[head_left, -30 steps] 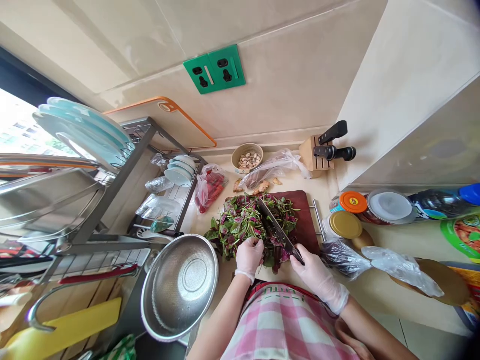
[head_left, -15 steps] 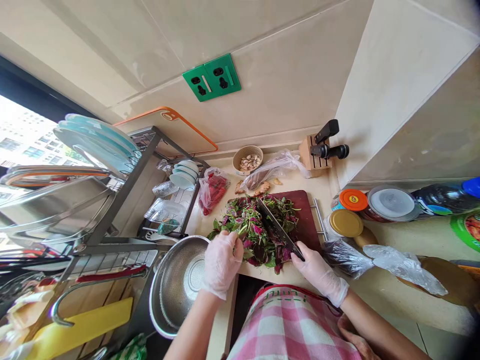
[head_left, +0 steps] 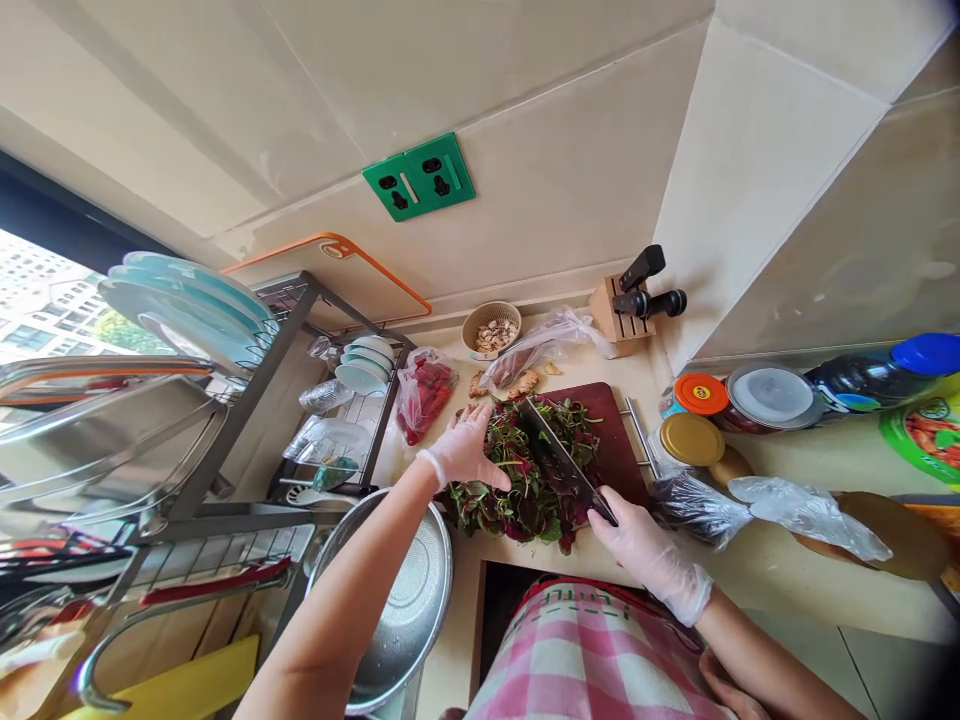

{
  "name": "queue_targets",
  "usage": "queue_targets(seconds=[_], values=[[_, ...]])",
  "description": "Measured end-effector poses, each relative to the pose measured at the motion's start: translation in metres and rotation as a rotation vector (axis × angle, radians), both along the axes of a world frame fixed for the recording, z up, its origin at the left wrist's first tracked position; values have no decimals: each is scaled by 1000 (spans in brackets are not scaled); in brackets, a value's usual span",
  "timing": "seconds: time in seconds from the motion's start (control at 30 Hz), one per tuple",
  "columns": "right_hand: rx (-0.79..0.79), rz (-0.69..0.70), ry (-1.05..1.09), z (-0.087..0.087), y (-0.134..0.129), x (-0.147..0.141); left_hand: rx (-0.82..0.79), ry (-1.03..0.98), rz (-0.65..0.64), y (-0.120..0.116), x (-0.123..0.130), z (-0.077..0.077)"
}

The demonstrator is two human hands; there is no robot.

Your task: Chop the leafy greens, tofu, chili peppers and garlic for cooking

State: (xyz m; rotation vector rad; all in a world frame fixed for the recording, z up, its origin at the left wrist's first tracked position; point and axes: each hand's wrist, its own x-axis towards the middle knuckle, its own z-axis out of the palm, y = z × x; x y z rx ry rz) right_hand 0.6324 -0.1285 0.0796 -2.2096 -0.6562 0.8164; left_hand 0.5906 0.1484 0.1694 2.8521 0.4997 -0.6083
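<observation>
A heap of green and purple leafy vegetables (head_left: 525, 500) covers much of a dark red cutting board (head_left: 616, 440). My left hand (head_left: 466, 450), in a clear plastic glove, rests on the left side of the heap with its fingers spread. My right hand (head_left: 637, 540), gloved too, is wrapped round the handle of a black-bladed kitchen knife (head_left: 559, 455). Its blade lies among the leaves, pointing away from me. Below my left forearm, a metal colander (head_left: 412, 580) stands partly hidden.
Behind the board are a basket of garlic (head_left: 491, 330), a bag of red peppers (head_left: 425, 395), ginger (head_left: 525, 384) and a knife block (head_left: 619, 315). A dish rack (head_left: 262, 400) stands at left. Jars (head_left: 691, 440) and a knotted plastic bag (head_left: 810, 515) line the right side.
My left hand has opened from a closed grip at the heap's near left edge and moved forward onto the leaves. My right hand keeps the knife in nearly the same place.
</observation>
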Motion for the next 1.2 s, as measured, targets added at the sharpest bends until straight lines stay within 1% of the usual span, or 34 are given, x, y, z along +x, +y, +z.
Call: queue_targets(seconds=[0.1, 0.17, 0.23, 0.3, 0.37, 0.43, 0.53, 0.67, 0.77, 0.87, 0.97, 1.1, 1.2], values=[[52, -48, -46, 18, -3, -8, -8, 192, -54, 16, 5, -32], [101, -65, -84, 31, -3, -16, -12, 220, -37, 23, 2, -53], [121, -55, -92, 40, 0, -26, -32, 187, -23, 27, -4, -67], [98, -32, -97, 46, 6, -37, -39, 144, -14, 27, -10, -74], [47, -9, -126, 47, 15, -46, -36, 123, -10, 26, -13, -74], [-13, 10, -172, 47, 23, -53, -30, 127, 6, 22, -14, -72], [-130, 58, -193, 47, 33, -57, 3, 133, 40, 15, -14, -68], [-290, 106, -157, 53, 43, -56, 73, 128, 41, 7, -15, -70], [-374, 127, -94, 62, 52, -52, 107, 113, 28, 2, -17, -74], [-424, 153, -46, 70, 63, -48, 112, 100, 50, 0, -19, -77], [-441, 163, -25, 74, 74, -44, 107, 86, 84, -2, -19, -76], [-492, 161, -14, 75, 89, -41, 99, 79, 111, -4, -18, -75], [-535, 168, -2, 70, 98, -39, 92, 73, 112, -5, -17, -76]])
